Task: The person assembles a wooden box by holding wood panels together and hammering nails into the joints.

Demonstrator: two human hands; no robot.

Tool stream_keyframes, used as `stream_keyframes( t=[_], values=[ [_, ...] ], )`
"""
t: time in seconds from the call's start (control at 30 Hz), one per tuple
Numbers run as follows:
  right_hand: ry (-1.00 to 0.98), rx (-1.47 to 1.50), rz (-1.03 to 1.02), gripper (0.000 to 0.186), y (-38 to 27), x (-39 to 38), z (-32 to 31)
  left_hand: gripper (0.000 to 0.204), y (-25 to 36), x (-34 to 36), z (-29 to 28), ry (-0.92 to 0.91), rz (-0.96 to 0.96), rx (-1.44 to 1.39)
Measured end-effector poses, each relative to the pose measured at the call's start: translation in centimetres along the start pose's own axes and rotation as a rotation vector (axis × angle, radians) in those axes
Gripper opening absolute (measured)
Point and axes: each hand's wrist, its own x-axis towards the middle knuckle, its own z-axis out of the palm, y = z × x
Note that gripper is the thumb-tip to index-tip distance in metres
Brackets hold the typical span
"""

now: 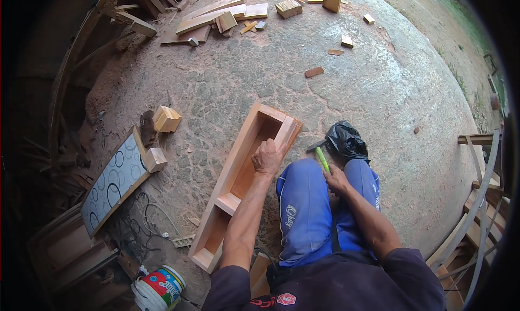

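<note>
A long, narrow wooden box point(207, 224) lies slantwise on the ground in front of me, its open side up and a crosspiece dividing it. My left hand point(268, 158) is closed over the box's right wall near the far end, with the fingers curled; whether a small piece is also between them is hidden. In my right hand point(338, 181) is a hammer point(323, 158) with a bright green handle, held above my knees. Its dark head points left, toward the box, and is apart from it. A black plastic bag point(346, 141) lies just beyond my knees.
To the left, a circle-patterned panel point(116, 178) leans near wooden blocks point(166, 119). Cables and a power strip point(183, 240) lie by a paint bucket point(160, 287). Boards and offcuts point(211, 18) are piled at the far side. A small reddish offcut point(313, 71) lies mid-floor.
</note>
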Motion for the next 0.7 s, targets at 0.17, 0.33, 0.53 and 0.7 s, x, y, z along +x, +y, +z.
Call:
stream_keyframes(
  t=[0.17,0.33,0.53,0.7],
  values=[
    [-0.014,-0.008,0.029,0.026,0.2,0.3,-0.2,0.039,4.5,4.8,0.7,0.002,0.015,-0.187],
    [-0.067,0.036,0.058,0.029,0.1,0.5,-0.3,0.044,4.6,7.3,1.8,-0.131,0.0,-0.217],
    [-0.111,0.15,0.029,0.038,0.7,1.4,-0.3,0.058,4.8,8.9,0.8,-0.437,-0.048,-0.111],
    [-0.167,0.197,0.046,0.036,-0.1,1.4,-0.6,0.066,3.6,12.1,-1.4,-0.726,-0.079,-0.035]
  ],
)
